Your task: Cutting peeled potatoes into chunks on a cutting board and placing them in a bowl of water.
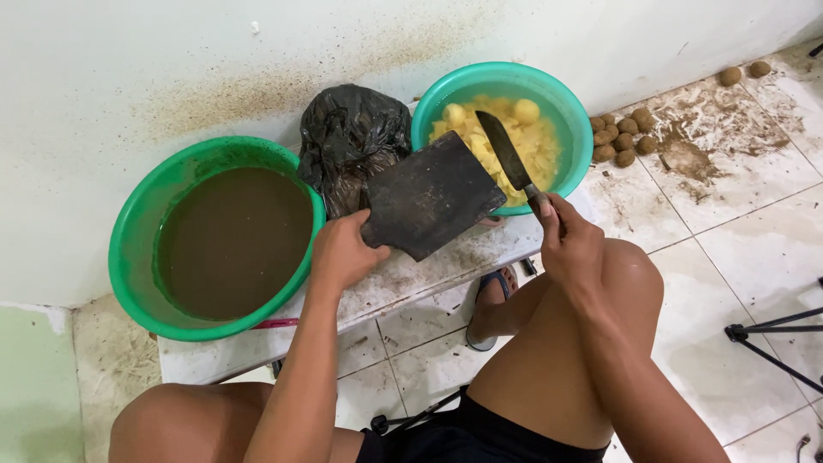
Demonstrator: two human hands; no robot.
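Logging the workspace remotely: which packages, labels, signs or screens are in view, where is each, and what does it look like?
Black plastic bag: the only package, crumpled and shiny, against the wall between the two green basins, behind the dark board in the left hand.
Labels, signs, screens: none visible.

1. My left hand (341, 251), at about 9 o'clock of centre: bare, no glove, ring or watch; the forearm below it has no sleeve.
2. My right hand (569, 246), at about 3 o'clock: likewise bare, wrist and forearm uncovered.
3. My shorts (467, 437), at 6 o'clock: dark, nearly black cloth; both legs are bare from the hem down past the knees.
4. My sandal (490, 302), just below centre: a grey-blue strap across the foot, partly hidden by the leg.
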